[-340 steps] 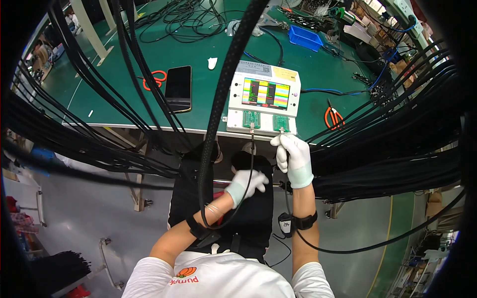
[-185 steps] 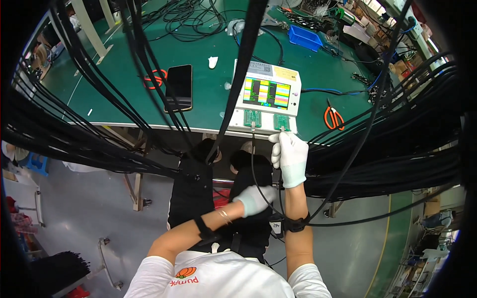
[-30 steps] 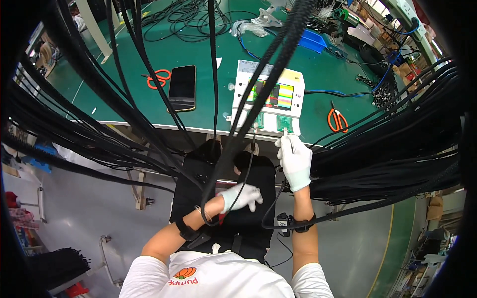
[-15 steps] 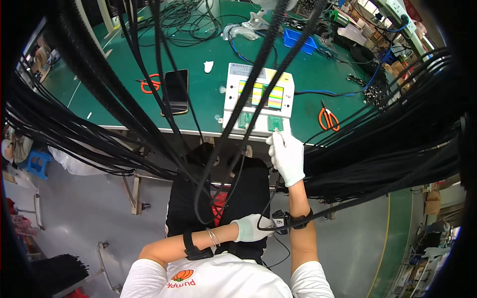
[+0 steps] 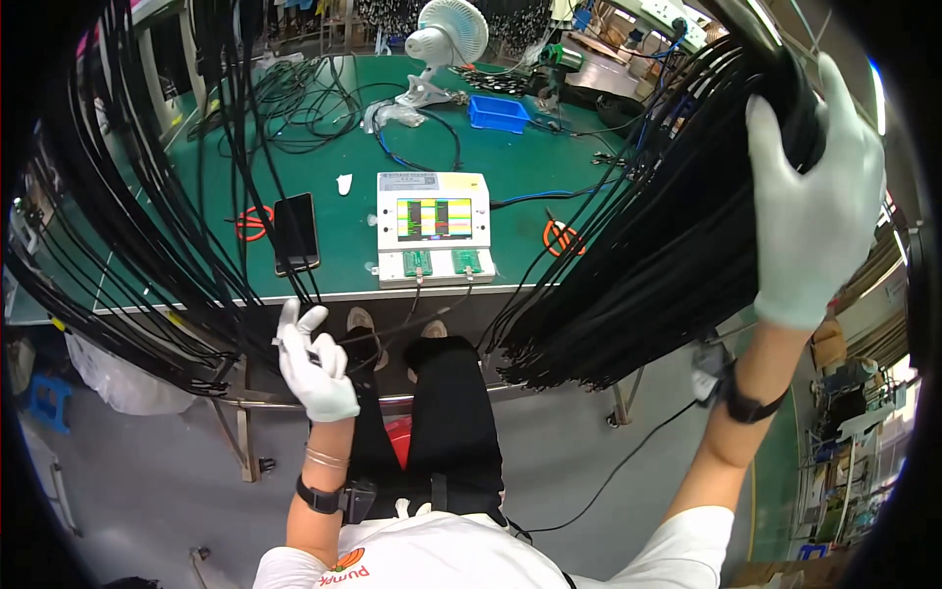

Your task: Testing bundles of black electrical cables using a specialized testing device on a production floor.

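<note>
My left hand (image 5: pixel 319 371), in a white glove, is in front of the table's near edge, fingers curled around a thin black cable. That cable (image 5: pixel 404 327) runs from my fingers toward the tester's front. The tester (image 5: pixel 434 208) is a white box with a lit multicoloured screen; cables are plugged into its two green boards (image 5: pixel 417 262). High at the far right, my gloved right hand (image 5: pixel 819 201) has its thumb and fingers spread at the top of a thick hanging bundle of black cables (image 5: pixel 638 265). Some of its fingers are hidden.
More black cables (image 5: pixel 147 216) hang at the left. On the green table (image 5: pixel 343 240) are a phone (image 5: pixel 295 234), orange-handled cutters (image 5: pixel 562 238), red-handled scissors (image 5: pixel 255 223), a blue tray (image 5: pixel 497 114), a fan (image 5: pixel 446 39) and coiled cables (image 5: pixel 275 103).
My right hand has left the tester's right board and risen to the bundle at the right. My left hand has moved from my lap toward the table. The view has shifted.
</note>
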